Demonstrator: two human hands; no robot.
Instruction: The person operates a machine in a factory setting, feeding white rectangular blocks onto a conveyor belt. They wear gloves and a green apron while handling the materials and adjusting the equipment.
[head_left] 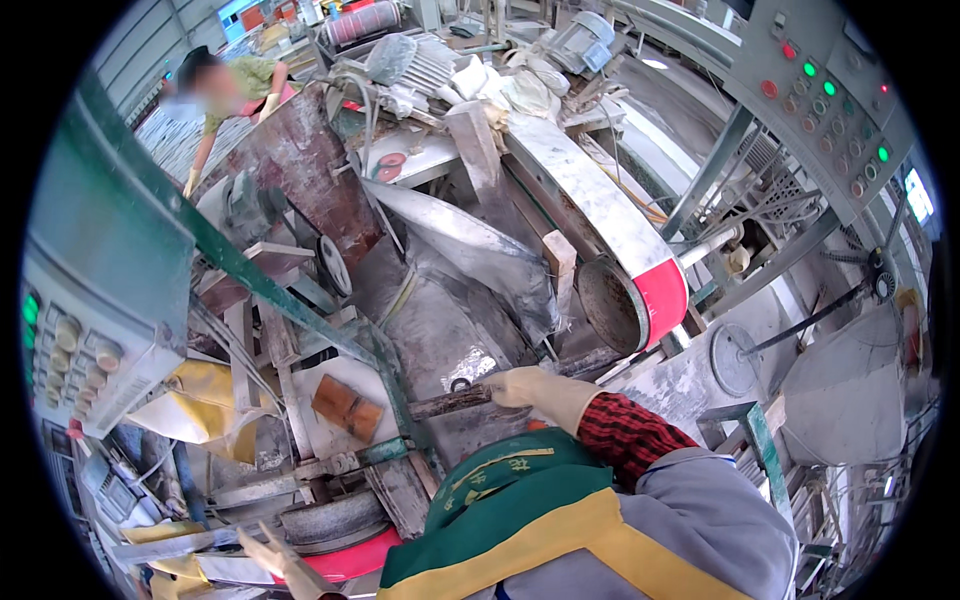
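right hand (545,392): gloved, gripping dark bar (450,401) | left hand (285,565): gloved, fingers apart, holding nothing | red-rimmed wheel (630,300): bar not there yet, work just starting

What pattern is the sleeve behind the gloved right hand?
Red-and-black check sleeve, seen best in the head view.

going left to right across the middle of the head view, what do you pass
grey button box → yellow bag → brown block → gloved right hand on a dark bar → red-edged wheel guard → round grey disc → grey cone-shaped cover
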